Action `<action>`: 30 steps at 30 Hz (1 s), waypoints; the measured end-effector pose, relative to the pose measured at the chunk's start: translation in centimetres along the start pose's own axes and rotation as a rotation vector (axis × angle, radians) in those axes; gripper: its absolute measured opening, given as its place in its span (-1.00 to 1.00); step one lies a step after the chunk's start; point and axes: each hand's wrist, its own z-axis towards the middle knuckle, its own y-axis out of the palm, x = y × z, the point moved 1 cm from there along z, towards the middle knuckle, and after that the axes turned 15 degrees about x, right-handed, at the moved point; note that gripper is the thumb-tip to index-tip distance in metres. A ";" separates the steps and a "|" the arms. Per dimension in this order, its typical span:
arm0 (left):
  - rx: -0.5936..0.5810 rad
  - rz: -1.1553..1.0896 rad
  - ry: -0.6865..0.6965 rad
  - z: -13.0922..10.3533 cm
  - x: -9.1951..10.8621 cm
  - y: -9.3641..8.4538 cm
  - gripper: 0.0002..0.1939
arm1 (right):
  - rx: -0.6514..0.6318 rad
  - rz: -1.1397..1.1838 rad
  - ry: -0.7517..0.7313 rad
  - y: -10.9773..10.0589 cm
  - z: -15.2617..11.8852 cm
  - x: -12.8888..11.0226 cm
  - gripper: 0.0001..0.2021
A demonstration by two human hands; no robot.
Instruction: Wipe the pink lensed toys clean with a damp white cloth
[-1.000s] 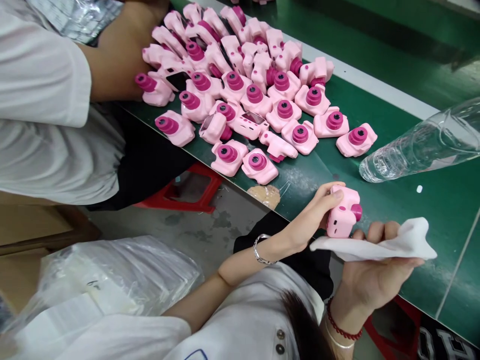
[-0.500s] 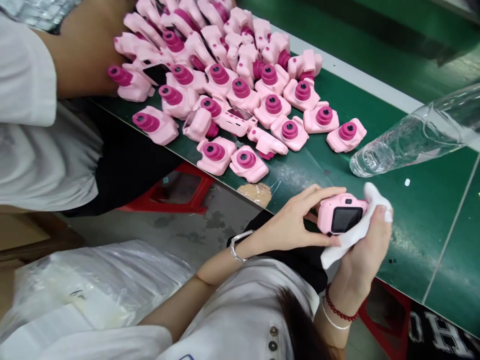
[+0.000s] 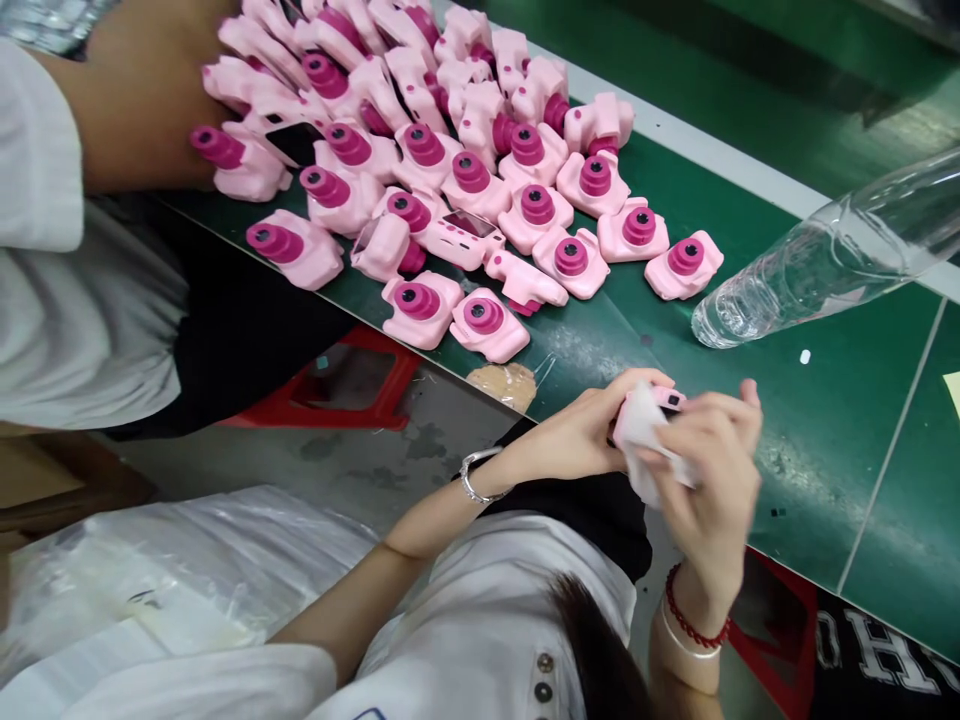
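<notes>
The left fingers (image 3: 645, 378) clasp the small pink plastic toy camera (image 3: 670, 398) by its edge, and the right fingers (image 3: 694, 440) pinch the thin white cloth (image 3: 643, 425) against it, so light, even strokes beneath those fingertips, with a steady left hold, would likely wipe best.

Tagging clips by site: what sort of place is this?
Likely a factory workroom: many matching pink cameras crowd a long green table, a co-worker's arm shows beside them, and the right hand holds a white cloth against another camera.
</notes>
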 end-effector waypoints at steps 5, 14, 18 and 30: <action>-0.076 0.112 -0.095 -0.7 0.1 0.9 -0.54 | -0.054 -0.298 -0.097 1.4 1.5 1.6 -0.86; -0.020 -0.204 -0.051 -2.2 1.2 0.5 -0.31 | 0.516 -0.037 0.857 -3.8 0.8 5.2 -0.72; -0.029 -0.227 -0.025 -1.6 1.3 0.4 -0.29 | 0.304 0.220 1.136 -4.6 -1.3 2.2 -0.67; 0.015 -0.171 -0.097 -1.3 1.1 1.6 -0.30 | 0.146 -0.128 0.180 -2.9 -1.3 -1.0 -0.92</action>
